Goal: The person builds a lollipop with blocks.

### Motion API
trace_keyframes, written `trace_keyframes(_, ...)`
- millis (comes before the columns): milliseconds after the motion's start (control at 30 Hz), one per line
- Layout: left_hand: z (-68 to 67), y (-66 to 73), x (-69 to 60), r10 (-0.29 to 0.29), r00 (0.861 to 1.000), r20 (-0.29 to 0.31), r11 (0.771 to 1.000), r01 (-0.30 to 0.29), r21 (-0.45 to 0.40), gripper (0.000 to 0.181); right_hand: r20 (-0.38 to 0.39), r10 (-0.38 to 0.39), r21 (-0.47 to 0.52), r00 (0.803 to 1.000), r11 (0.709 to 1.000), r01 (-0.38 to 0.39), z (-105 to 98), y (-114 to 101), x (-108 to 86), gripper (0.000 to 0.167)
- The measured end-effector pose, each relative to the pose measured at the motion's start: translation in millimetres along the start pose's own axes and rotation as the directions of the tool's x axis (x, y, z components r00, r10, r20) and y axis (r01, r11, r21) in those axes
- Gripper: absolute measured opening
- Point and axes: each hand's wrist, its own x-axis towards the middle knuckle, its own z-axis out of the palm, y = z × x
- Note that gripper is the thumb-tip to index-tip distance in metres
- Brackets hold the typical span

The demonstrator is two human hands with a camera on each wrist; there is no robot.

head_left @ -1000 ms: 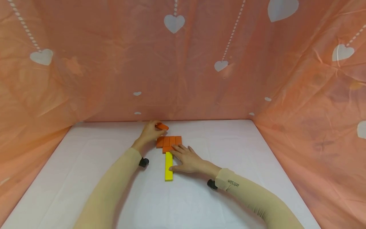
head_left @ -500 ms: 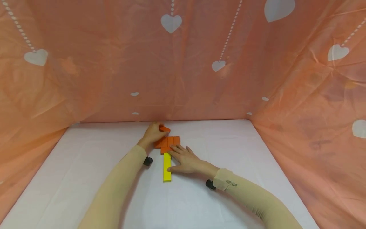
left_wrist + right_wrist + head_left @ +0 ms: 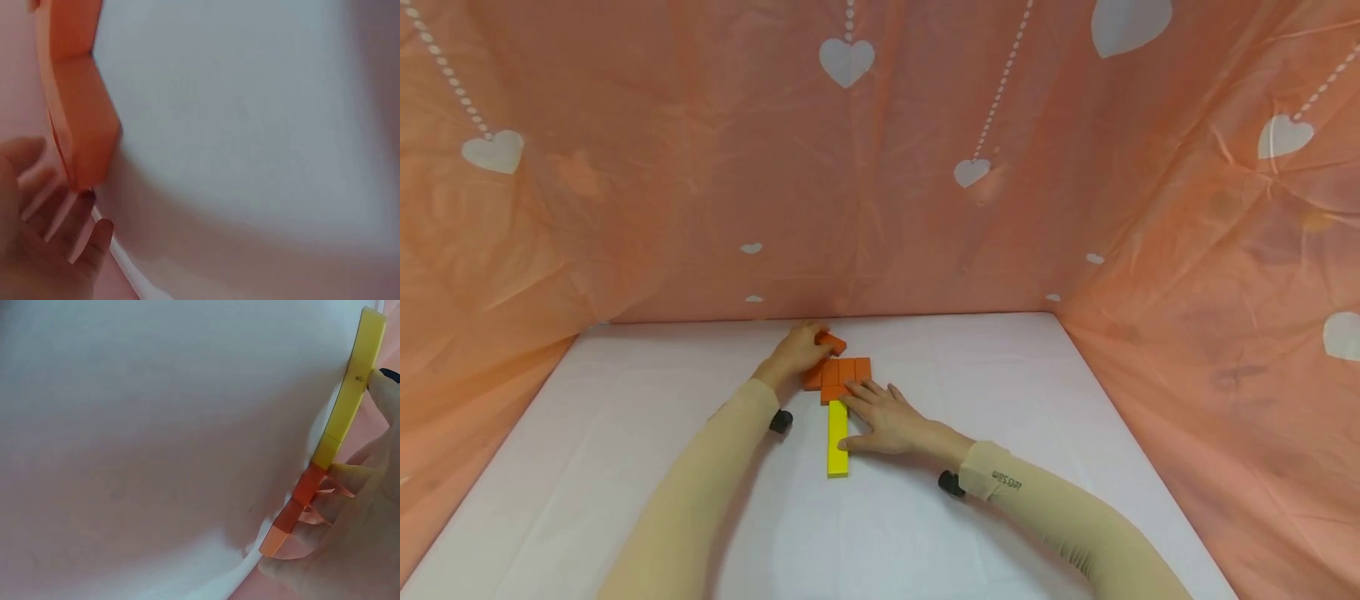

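Note:
My left hand pinches an orange block just beyond the far edge of a flat cluster of orange blocks. In the left wrist view, its fingers and thumb are around the near end of an orange block. My right hand lies spread, fingertips on the orange cluster and thumb on the long yellow piece that extends from it toward me. The right wrist view shows those fingers along the yellow block and the orange blocks. Part of the cluster is hidden under both hands.
A white tabletop lies around the blocks. Orange-pink curtain with white hearts stands along its back and both sides. A small black camera is on each wrist.
My left hand has moved a little right and nearer the orange cluster, with the orange block between its fingers. My right hand stays in place on the blocks. The head view has shifted slightly.

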Motion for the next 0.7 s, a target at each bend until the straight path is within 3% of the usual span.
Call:
trace_keyframes(133, -7.5, -4.3, -4.5, 0.03, 0.999, 0.025, 0.999, -0.03, -0.026, 0.042, -0.002, 0.002, 0.002, 1.0, 1.0, -0.002, 0, -1, 0.2, 0.084)
trace_keyframes(533, -13.5, -15.7, -4.8, 0.119, 0.992, -0.04, 0.993, -0.118, 0.015, 0.032, -0.002, 0.001, 0.015, 1.0, 1.0, -0.001, -1, -2, -0.5, 0.083)
trace_keyframes(700, -12.8, -16.7, -4.8, 0.107, 0.994, -0.032, 0.994, -0.107, -0.003, 0.031, 0.002, 0.01, 0.018, 1.0, 1.0, -0.01, 0, -2, -0.9, 0.085)
